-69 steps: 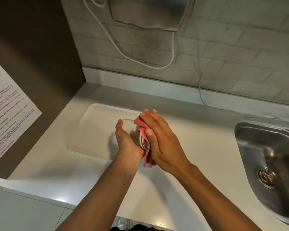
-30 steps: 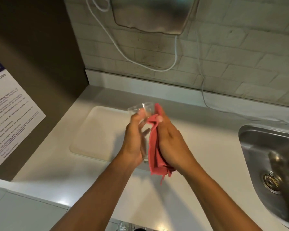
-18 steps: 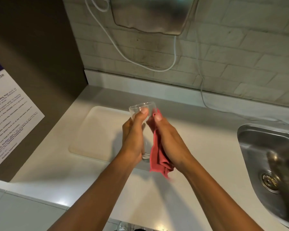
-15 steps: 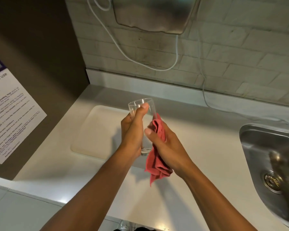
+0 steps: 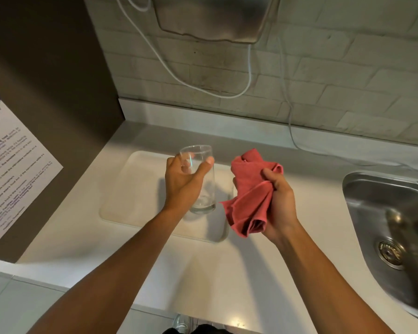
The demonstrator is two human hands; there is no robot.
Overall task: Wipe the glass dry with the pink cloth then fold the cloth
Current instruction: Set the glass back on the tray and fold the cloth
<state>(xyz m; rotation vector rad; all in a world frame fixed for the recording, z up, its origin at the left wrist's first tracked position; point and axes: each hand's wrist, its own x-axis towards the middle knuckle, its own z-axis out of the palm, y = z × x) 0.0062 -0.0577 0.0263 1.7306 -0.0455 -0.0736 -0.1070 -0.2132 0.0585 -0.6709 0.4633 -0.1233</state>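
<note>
A clear drinking glass [image 5: 204, 189] is held upright in my left hand [image 5: 182, 183], fingers and thumb wrapped around its upper half, above the white tray [image 5: 130, 191]. Whether its base touches the tray I cannot tell. To its right, my right hand [image 5: 279, 203] grips the bunched pink cloth [image 5: 249, 196], which hangs crumpled from my fist. A gap separates the cloth from the glass.
The tray lies on a white counter [image 5: 239, 268]. A steel sink [image 5: 391, 227] with a drain sits at the right. A brick wall with a metal appliance [image 5: 215, 18] and white cables is behind. A dark panel with a printed notice [image 5: 12, 174] stands at the left.
The cloth was pressed against the glass, with both hands together. Now my right hand has pulled the cloth away to the right, and the glass stands free in my left hand.
</note>
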